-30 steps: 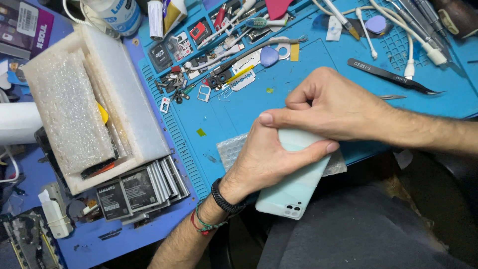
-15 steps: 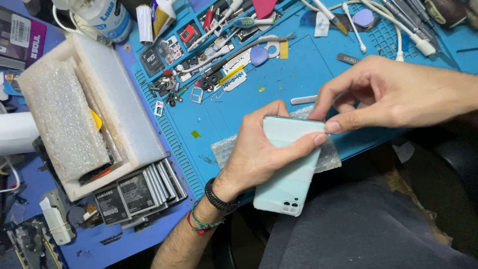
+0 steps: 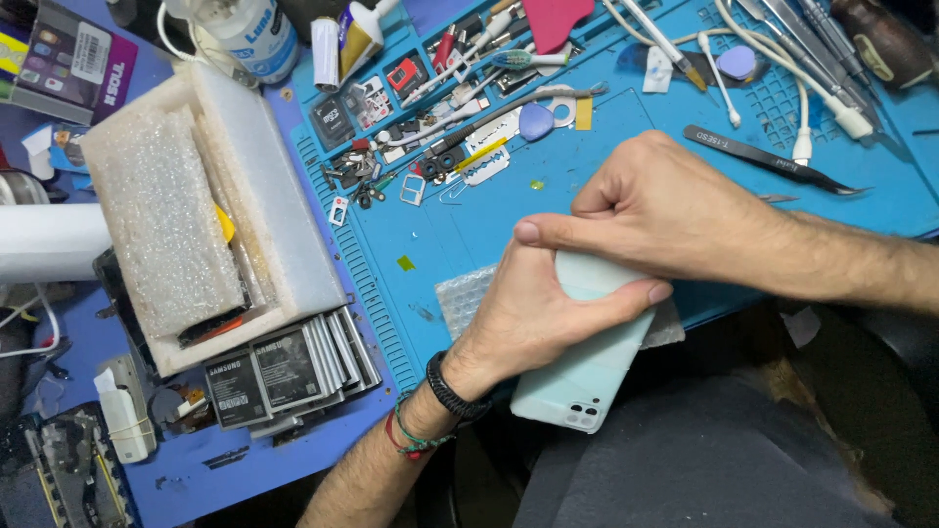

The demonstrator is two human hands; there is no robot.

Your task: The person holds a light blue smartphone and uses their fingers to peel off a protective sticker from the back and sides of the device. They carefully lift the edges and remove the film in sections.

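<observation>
A pale mint smartphone (image 3: 587,376) lies back side up over the near edge of the blue work mat (image 3: 469,235), its camera end toward me. My left hand (image 3: 533,318) wraps around the phone's middle, thumb across its back. My right hand (image 3: 665,210) rests curled on the phone's far end, thumb stretched left along the top edge. A piece of bubble wrap (image 3: 465,293) lies under the phone.
A white foam box (image 3: 293,244) with bubble wrap stands at left, a row of phone batteries (image 3: 284,367) in front of it. Black tweezers (image 3: 773,161), picks, screws, cables and small parts litter the mat's far side. A glue bottle (image 3: 249,34) is at the back.
My right hand had moved off to the right half a second ago; it has come back onto the phone's far end. The left hand has kept its hold on the phone.
</observation>
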